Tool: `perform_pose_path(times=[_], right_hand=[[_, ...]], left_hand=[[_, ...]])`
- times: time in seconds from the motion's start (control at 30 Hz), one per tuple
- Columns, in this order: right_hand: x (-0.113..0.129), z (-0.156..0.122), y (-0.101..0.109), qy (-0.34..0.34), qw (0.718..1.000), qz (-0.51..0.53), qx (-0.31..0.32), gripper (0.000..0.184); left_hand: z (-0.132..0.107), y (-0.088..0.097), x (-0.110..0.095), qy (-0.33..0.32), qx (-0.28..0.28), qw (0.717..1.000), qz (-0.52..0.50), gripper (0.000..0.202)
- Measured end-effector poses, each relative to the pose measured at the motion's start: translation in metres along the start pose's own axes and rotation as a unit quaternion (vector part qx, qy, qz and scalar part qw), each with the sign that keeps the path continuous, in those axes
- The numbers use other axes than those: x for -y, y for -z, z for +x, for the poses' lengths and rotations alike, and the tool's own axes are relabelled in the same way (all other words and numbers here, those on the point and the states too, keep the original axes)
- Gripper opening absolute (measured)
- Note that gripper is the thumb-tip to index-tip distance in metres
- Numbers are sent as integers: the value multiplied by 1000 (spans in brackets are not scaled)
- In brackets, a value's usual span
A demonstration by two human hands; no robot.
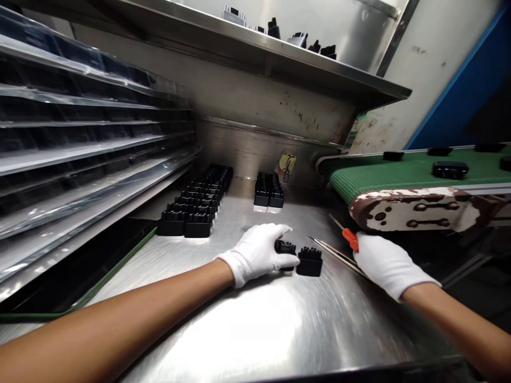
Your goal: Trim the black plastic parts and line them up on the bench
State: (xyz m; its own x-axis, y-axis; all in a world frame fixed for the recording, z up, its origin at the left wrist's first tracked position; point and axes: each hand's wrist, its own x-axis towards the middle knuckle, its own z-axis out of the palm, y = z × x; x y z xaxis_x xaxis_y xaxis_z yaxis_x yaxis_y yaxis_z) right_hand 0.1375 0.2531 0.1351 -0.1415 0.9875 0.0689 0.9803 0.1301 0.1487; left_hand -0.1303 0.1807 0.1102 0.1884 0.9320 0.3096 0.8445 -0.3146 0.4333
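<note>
Around the middle of the desk (239, 335), a black block (285, 247) is clasped by the left grip (259, 251), with a second block (310, 265) placed just beside it. Toward the right edge, an orange-handled tool (350, 239) is grasped by the right grip (385, 261). Toward the back edge, more blocks (197, 227) are lined up in rows.

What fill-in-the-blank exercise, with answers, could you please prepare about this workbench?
The left hand and right hand wear gloves coloured ____.
The left hand grips a part coloured ____.
The orange-handled tool is in the ____ hand.
The conveyor belt is coloured ____.
Missing words: white; black; right; green.
</note>
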Motion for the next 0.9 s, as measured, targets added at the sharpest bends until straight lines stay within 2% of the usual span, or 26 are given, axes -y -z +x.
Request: perform_pose_path(times=[0.07, 0.13, 0.23, 0.3, 0.33, 0.4, 0.47, 0.53, 0.63, 0.7, 0.8, 0.9], right_hand=[[-10, -21, 0, 14, 999, 22, -23, 14], [-24, -47, 2, 52, 992, 99, -64, 15], [-52, -81, 15, 128, 955, 246, -103, 12], [-76, -92, 34, 131, 926, 304, -185, 13], [-89, -94, 45, 99, 910, 313, -255, 19], [-115, -86, 67, 18, 861, 320, -395, 29], [-140, -68, 81, -27, 826, 314, -467, 36], [-160, -45, 84, -27, 815, 323, -481, 41], [-176, -15, 70, -22, 813, 351, -465, 45], [-177, -3, 55, -23, 805, 371, -463, 47], [-173, 6, 36, -39, 773, 393, -496, 51], [-170, 12, 29, -37, 761, 393, -514, 54]], left_hand=[[1, 1, -1, 14, -1, 1000, -16, 68], [2, 1, 0, 29, -5, 999, -31, 67], [7, 0, 2, 38, -7, 999, -28, 65], [11, -3, 3, 33, -4, 999, -20, 65], [13, -4, 4, 32, -5, 999, -18, 65], [16, -5, 6, 43, -4, 999, -20, 66], [18, -5, 7, 55, 1, 998, -24, 66], [18, -4, 7, 58, 7, 998, -17, 68], [16, 0, 5, 51, -9, 999, 5, 69], [13, 3, 2, 46, -27, 999, 9, 68], [11, 7, 0, 38, -49, 998, 16, 66], [13, 8, 0, 32, -46, 998, 31, 64]])
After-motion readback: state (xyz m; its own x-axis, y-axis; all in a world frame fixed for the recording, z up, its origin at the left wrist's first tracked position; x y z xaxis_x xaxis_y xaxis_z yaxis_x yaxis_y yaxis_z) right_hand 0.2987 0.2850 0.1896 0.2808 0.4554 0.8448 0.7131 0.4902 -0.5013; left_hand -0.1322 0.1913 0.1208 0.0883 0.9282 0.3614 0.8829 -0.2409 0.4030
